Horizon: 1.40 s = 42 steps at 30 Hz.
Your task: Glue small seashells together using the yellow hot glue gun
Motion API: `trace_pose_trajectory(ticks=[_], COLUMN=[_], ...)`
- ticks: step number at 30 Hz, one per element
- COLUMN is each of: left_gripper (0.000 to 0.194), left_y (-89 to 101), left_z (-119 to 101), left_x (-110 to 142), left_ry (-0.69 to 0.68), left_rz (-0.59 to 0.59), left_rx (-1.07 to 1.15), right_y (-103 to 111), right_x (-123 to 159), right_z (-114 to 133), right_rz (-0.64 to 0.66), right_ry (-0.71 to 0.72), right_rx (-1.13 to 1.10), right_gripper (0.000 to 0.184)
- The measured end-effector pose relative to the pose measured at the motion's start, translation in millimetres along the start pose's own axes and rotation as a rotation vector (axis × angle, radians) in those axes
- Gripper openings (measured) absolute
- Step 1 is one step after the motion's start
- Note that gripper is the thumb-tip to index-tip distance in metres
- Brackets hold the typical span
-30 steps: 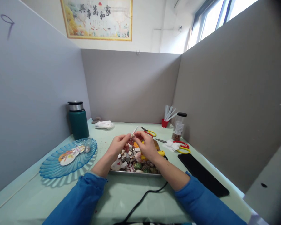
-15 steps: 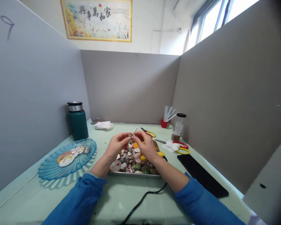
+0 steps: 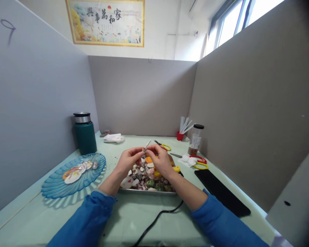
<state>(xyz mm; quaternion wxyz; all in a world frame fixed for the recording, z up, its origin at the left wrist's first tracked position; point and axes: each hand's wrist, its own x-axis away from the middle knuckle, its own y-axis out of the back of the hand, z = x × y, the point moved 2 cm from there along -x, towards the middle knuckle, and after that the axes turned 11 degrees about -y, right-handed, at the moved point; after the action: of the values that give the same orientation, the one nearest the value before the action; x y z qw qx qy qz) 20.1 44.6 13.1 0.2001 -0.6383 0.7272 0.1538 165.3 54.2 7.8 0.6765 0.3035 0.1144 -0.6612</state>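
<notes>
Over the far part of a metal tray (image 3: 149,192), my left hand (image 3: 128,161) and my right hand (image 3: 161,161) meet fingertip to fingertip. Both are closed in a pinch on one small shell piece (image 3: 144,150), brownish and whitish; its exact shape is too small to make out. Beneath them the tray holds many seashells (image 3: 141,173), some white, some spotted, some green. A yellow-handled tool (image 3: 176,169), partly behind my right hand, lies at the tray's right side with a black cord (image 3: 157,218) running toward me.
At left are a blue scalloped plate (image 3: 51,187) bearing shells and a green bottle (image 3: 85,137). To the right lie scissors (image 3: 202,161), white tissue (image 3: 187,160), a black slab (image 3: 221,192), a jar (image 3: 196,140) and a red cup (image 3: 180,136) of white sticks. Partitions enclose three sides.
Both hands stay in nearly the same place. The small piece between the fingertips looks slightly turned. The whole view has shifted a little.
</notes>
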Motion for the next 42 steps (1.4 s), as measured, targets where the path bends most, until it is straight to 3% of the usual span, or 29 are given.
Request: trace_pose_trajectory(ticks=[18,27,42], left_gripper=[0.035,0.039,0.039], left_y=[-1.2,0.2,-2.5], left_z=[3.8,7.9,3.5], left_x=[0.2,-0.3,1.7], left_ry=[-0.027,-0.006,0.036], left_rz=[-0.002,-0.026,0.035], left_rx=[0.009,0.022,0.073], right_y=[-2.7,-0.7,-1.6], right_x=[1.2,3.2,-0.3], right_z=[-2.6,2.2,-4.5], right_rz=[0.023,-0.034,0.003], right_ry=[-0.004,0.158,0.026], right_rx=[-0.026,0.123,0.085], right_gripper=[0.015,0.021,0.015])
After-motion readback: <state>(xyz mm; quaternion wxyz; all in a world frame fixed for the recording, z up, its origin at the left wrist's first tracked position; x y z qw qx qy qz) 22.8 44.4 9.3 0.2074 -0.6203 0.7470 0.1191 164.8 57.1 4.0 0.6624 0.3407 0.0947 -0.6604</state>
